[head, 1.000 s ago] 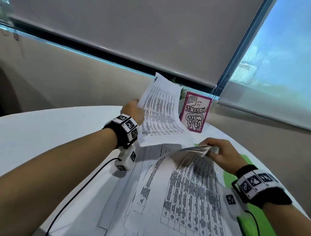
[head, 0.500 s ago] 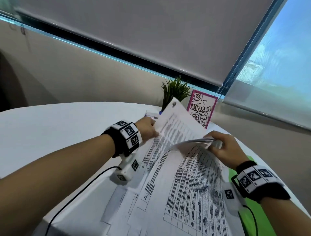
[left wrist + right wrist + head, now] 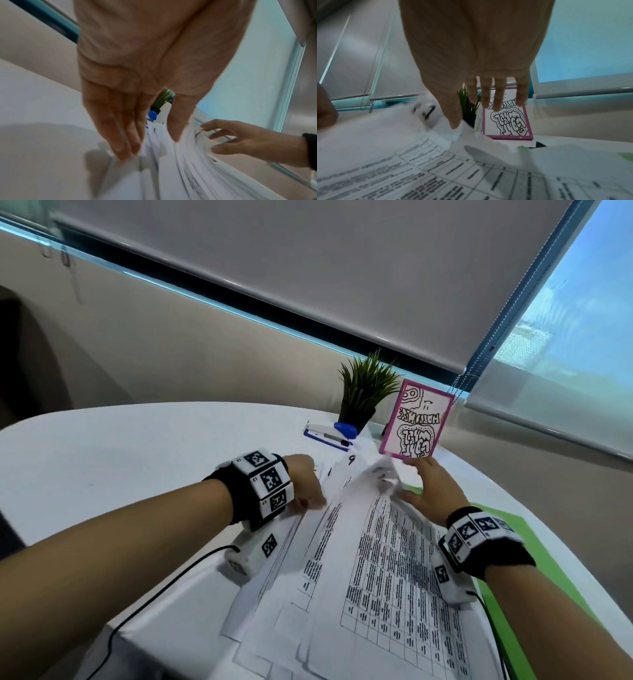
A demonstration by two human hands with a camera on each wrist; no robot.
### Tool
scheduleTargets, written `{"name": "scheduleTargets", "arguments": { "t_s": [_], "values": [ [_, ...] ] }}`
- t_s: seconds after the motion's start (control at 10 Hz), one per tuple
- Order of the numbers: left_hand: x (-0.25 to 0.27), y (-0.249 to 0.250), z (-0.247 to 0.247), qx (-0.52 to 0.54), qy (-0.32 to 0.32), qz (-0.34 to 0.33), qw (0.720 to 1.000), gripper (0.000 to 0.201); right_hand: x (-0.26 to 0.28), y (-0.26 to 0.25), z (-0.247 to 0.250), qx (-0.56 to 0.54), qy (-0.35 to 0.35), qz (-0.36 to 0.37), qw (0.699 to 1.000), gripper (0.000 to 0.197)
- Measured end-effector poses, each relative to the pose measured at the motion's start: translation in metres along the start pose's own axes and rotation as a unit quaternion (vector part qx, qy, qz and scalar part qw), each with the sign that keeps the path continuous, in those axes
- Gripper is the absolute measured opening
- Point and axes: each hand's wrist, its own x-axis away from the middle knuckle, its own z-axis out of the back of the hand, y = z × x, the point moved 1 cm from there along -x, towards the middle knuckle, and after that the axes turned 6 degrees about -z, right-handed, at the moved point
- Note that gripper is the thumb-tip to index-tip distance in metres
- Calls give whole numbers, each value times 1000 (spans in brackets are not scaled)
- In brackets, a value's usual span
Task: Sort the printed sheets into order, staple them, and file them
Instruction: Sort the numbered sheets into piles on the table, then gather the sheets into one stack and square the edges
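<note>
The sheets (image 3: 394, 559) are spread on the bench (image 3: 120, 457). Their 9 o'clock edge is pinched by the left hand (image 3: 305, 482). The right hand (image 3: 433, 491), fingers straight, is laid on their 1 o'clock corner.

1. Soft daylight enters through the pale blue uncovered window pane (image 3: 575, 313); the scene is evenly bright.
2. The head view bends straight lines at its edges.
3. Both wrist views are smeared with motion blur, worst on the white printed paper sheets (image 3: 180, 169).
4. Faint shadows fall on the round white table (image 3: 120, 453).
</note>
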Motion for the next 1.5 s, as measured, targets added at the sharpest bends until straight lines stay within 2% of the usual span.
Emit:
{"name": "scheduleTargets", "arguments": {
  "t_s": [0.1,0.2,0.3,0.4,0.5,0.6,0.7,0.8,0.9,1.0,1.1,1.2,1.3,1.4,1.5],
  "values": [
    [5,-9,12,-50,84,25,995,39,9,8,8,48,-22,-99,994,71],
    [13,-17,13,-53,87,40,994,34,27,21,27,121,-81,-196,970,59],
    [20,-18,5,-13,79,41,996,41,56,31,41,164,-170,-267,934,65],
    [26,-15,-2,32,61,48,996,31,83,34,40,130,-231,-311,913,69],
    [47,0,-14,91,35,40,994,31,106,30,30,117,-244,-326,906,70],
    [50,12,-26,35,39,20,998,55,117,21,24,96,-226,-328,912,63],
    [55,25,-42,10,41,-2,999,57,125,6,24,104,-217,-322,916,67],
    [60,28,-53,18,65,-27,997,53,129,-2,25,146,-205,-301,920,64],
    [56,25,-56,74,99,-13,992,50,128,-5,24,142,-190,-290,927,66],
    [47,18,-61,123,108,-12,986,46,119,-12,24,95,-210,-298,927,67],
    [38,9,-70,166,118,-28,979,21,106,-15,19,56,-231,-300,924,65],
    [39,7,-64,253,157,-28,954,30,102,-7,12,-34,-226,-309,923,67],
    [50,11,-41,384,158,-113,903,40,105,5,16,-160,-176,-333,913,70],
    [72,18,-9,469,143,-217,844,40,106,-4,33,-358,-114,-305,875,76],
    [91,25,16,506,141,-302,795,50,102,-41,64,-550,-50,-188,812,62]
  ]
}}
